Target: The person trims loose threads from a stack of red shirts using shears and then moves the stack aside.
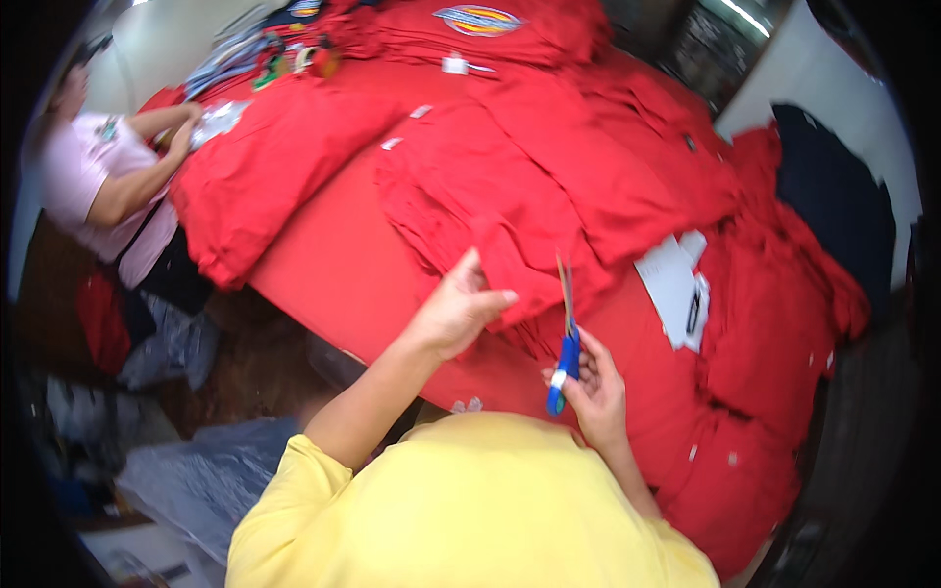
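My right hand [597,387] is wrapped round the blue handles of a pair of scissors [564,367], whose narrow blades point away from me over the table. To its left, my left hand [456,312] hovers near the edge of a red garment [549,186], thumb and forefinger apart and nothing visible between them. Its other fingers are partly hidden. The garment lies spread and wrinkled on the red-covered table [323,265], with small white tags [392,144] at its left side.
White papers [667,284] with a dark slim object lie right of the scissors. Red garments are heaped at the right [765,363] and far side [490,29]. A co-worker in a pink shirt [74,181] handles a clear plastic packet at left. Plastic bags [211,480] lie below left.
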### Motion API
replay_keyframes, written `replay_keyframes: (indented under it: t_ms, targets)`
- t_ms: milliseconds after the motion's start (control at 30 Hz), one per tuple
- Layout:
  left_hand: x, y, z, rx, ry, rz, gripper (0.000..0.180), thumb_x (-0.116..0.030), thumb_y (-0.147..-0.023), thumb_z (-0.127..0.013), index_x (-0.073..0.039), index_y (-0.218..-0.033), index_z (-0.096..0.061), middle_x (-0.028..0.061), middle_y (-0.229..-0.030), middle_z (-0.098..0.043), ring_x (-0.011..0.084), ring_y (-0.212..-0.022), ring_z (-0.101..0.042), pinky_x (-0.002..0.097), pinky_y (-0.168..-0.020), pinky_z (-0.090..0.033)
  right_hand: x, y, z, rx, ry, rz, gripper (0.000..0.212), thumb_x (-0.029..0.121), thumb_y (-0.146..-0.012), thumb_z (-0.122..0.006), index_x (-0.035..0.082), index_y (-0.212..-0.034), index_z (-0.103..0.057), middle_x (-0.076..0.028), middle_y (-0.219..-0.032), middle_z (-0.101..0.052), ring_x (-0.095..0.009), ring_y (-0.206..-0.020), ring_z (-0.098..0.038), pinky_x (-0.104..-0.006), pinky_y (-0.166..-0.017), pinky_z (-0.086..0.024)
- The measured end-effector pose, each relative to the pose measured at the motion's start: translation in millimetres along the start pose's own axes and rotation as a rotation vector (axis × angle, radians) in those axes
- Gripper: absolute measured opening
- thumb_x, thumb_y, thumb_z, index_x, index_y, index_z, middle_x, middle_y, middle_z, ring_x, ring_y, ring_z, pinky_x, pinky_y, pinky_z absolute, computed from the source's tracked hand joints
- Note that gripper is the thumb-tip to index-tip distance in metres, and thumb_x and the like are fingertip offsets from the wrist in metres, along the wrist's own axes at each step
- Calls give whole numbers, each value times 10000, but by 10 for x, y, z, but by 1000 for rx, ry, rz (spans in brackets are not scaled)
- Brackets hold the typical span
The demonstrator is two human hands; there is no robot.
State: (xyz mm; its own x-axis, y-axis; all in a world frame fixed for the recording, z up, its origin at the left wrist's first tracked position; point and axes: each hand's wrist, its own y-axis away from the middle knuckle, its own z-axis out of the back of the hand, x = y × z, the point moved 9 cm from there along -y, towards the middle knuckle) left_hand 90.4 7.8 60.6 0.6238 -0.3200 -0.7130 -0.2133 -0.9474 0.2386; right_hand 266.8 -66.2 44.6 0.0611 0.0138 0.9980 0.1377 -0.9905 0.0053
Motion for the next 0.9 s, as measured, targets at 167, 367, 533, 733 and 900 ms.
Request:
replay_keyframes:
  t_ms: [167, 367, 533, 733, 900]
  targets:
    - [149, -145, 200, 107, 30, -47, 351, 41, -859, -573, -46, -1188, -488, 64, -1036, -627, 140, -915, -626, 273, -785, -524, 130, 136, 135, 5, 362, 150, 599, -33, -783, -650, -2, -1336, -423, -107, -1001, -572, -132, -814, -601, -267, -739, -518]
    - [94, -93, 62, 89, 82, -79, 181, -45, -917, -531, -64, -1097, -544, 53, -1054, -636, 127, -908, -635, 273, -762, -543, 107, 249, 15, 37, 551, 258, 594, 0, -786, -649, 6, -1336, -425, -125, -954, -579, -174, -762, -623, -278, -664, -517]
    - [42, -82, 75, 94, 53, -98, 235, 4, -900, -517, -65, -1125, -522, 53, -1050, -623, 128, -919, -625, 276, -762, -545, 33, 170, -52, 29, 598, 317, 591, 10, -800, -639, 10, -1346, -412, -124, -918, -568, -185, -728, -616, -289, -622, -504]
    - [31, -52, 73, 130, 90, -113, 285, 49, -863, -543, -63, -1124, -518, 47, -1047, -614, 118, -906, -621, 262, -742, -548, 31, 101, -138, 61, 520, 276, 551, -15, -844, -573, 9, -1365, -395, -117, -883, -556, -173, -750, -621, -277, -639, -504]
    - [87, 14, -16, 102, 31, -67, 224, -27, -891, -545, -74, -1109, -532, 27, -1015, -620, 125, -929, -616, 302, -759, -526, -319, 82, -71, 75, 124, 21, 562, -72, -863, -517, 26, -1395, -365, -90, -917, -547, -140, -803, -620, -269, -681, -503]
